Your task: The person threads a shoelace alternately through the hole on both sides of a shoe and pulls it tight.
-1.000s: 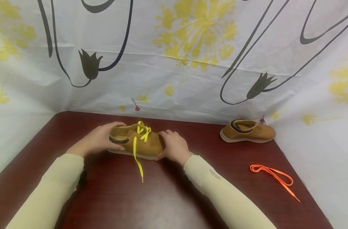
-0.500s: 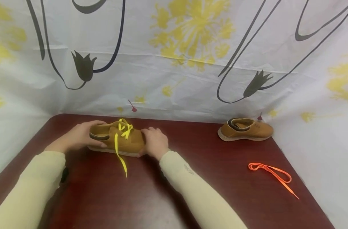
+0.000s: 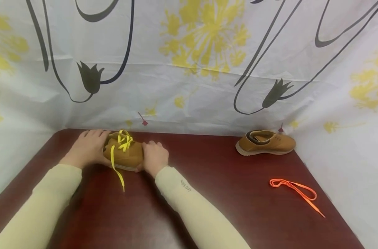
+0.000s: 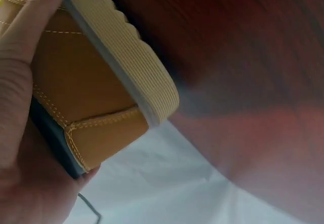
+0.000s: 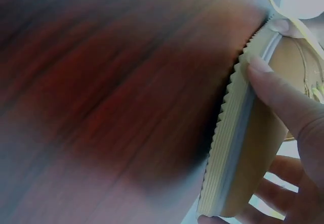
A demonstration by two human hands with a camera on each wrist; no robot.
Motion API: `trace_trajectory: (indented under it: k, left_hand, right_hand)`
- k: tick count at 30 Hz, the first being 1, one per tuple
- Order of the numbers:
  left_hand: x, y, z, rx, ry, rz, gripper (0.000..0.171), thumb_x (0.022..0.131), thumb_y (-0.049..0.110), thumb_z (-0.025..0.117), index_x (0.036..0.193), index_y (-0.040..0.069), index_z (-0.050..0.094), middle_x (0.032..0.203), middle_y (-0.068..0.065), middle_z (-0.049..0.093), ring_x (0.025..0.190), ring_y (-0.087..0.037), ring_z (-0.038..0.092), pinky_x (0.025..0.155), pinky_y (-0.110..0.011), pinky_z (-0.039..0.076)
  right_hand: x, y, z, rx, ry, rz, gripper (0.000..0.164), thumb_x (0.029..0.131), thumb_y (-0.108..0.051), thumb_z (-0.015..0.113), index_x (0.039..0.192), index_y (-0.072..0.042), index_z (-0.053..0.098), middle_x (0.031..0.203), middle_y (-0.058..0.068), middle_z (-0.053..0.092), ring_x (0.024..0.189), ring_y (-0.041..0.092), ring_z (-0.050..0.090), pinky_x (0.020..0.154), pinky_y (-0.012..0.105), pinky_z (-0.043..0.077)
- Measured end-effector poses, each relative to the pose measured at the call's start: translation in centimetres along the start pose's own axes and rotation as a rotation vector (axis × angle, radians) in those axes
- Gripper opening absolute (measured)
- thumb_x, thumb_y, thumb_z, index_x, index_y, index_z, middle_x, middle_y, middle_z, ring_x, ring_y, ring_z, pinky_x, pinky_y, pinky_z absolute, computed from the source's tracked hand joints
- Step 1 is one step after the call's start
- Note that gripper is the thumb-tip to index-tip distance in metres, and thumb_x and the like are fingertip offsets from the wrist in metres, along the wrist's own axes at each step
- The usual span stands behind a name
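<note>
A tan shoe (image 3: 126, 155) with a yellow shoelace (image 3: 113, 162) is on the left part of the dark red table, toe to the right. My left hand (image 3: 90, 148) grips it around the heel and covers much of the opening; in the left wrist view the thumb (image 4: 30, 27) lies along its side above the ribbed sole (image 4: 134, 57). At the toe, my right hand (image 3: 156, 157) holds on, its thumb (image 5: 276, 87) on the sole's edge and its fingers curled round the front. One long lace end hangs over the near side; the rest is looped through the eyelets.
A second tan shoe (image 3: 266, 143), with no lace in its eyelets, stands at the back right. Nearer, an orange shoelace (image 3: 297, 191) lies folded by the table's right edge. Patterned white cloth (image 3: 189, 93) encloses the back and sides.
The laced shoe has moved left across the table with both hands on it. My left hand has shifted over the heel and now covers more of the opening.
</note>
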State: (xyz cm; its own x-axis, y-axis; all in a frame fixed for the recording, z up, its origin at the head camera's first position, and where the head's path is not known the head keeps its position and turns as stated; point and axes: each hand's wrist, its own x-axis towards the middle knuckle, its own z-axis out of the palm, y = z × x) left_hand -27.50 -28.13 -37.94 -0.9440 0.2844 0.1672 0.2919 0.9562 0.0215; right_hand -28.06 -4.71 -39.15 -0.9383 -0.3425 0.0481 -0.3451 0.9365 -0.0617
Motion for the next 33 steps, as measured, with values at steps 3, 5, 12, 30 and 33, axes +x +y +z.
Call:
trace_trajectory:
  k: [3,5,12,30,33]
  left_hand:
    - [-0.4,0.1,0.6,-0.011,0.073,-0.004,0.121,0.05,0.058,0.094,0.144,0.0,0.047,0.138,-0.026,0.056,0.128,-0.048,0.048,0.106,-0.07,0.033]
    - [-0.5,0.0,1.0,-0.009,0.123,0.002,0.121,0.049,0.058,0.094,0.145,0.003,0.047,0.136,-0.025,0.057,0.127,-0.047,0.049,0.107,-0.072,0.03]
    - [-0.6,-0.5,2.1,-0.037,0.212,-0.022,0.129,0.044,0.065,0.093,0.147,0.005,0.045,0.138,-0.024,0.056,0.132,-0.047,0.044,0.113,-0.08,0.01]
    - [-1.1,1.3,-1.4,-0.253,-0.017,-0.067,0.115,0.067,0.022,0.088,0.159,0.001,0.022,0.157,-0.036,0.026,0.144,-0.057,0.024,0.106,-0.088,0.002]
    - [-0.8,2.9,-1.2,-0.209,-0.022,-0.014,0.112,0.07,0.026,0.088,0.158,0.002,0.024,0.161,-0.035,0.019,0.148,-0.057,0.017,0.112,-0.083,0.008]
  right_hand:
    - [0.4,-0.1,0.2,0.011,0.008,0.002,0.098,0.056,-0.064,0.091,0.141,-0.029,0.058,0.129,-0.007,0.066,0.111,0.016,0.06,0.079,0.033,0.059]
    - [0.8,-0.1,0.4,0.023,0.009,0.003,0.099,0.056,-0.063,0.092,0.142,-0.029,0.057,0.131,-0.007,0.065,0.112,0.016,0.06,0.082,0.033,0.058]
    - [1.7,-0.5,0.6,0.069,0.017,0.005,0.104,0.056,-0.059,0.094,0.146,-0.026,0.051,0.133,-0.006,0.066,0.114,0.017,0.062,0.087,0.033,0.058]
    - [3.5,-2.8,1.6,0.123,0.075,-0.005,0.084,0.058,-0.064,0.091,0.128,-0.027,0.063,0.123,-0.009,0.069,0.106,0.015,0.063,0.082,0.033,0.058]
    - [3.9,-3.1,1.8,0.112,0.09,-0.016,0.083,0.061,-0.063,0.09,0.131,-0.026,0.063,0.126,-0.01,0.069,0.108,0.015,0.064,0.083,0.033,0.059]
